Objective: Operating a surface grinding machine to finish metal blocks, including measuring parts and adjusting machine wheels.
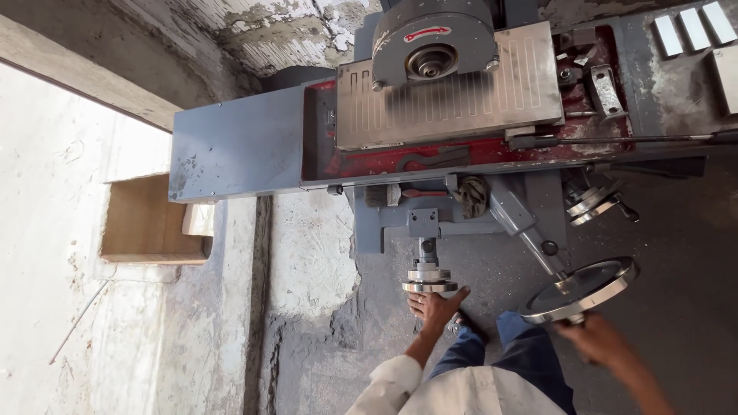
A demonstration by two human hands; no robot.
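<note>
I look down on a grey surface grinder with a ribbed magnetic table (461, 96) under its round wheel guard (432, 38). My left hand (435, 307) cups the small front handwheel (428, 280) from below, fingers curled on its rim. My right hand (596, 340), blurred, grips the handle at the near edge of the large polished handwheel (584, 288) on the right. My white sleeve and blue trousers show at the bottom.
A red trough (477, 154) surrounds the table, with a clamp and small parts at its right end. Metal blocks (692, 31) lie at the top right. An open cardboard box (150, 223) sits at the left by a rough plastered wall. The floor is dark concrete.
</note>
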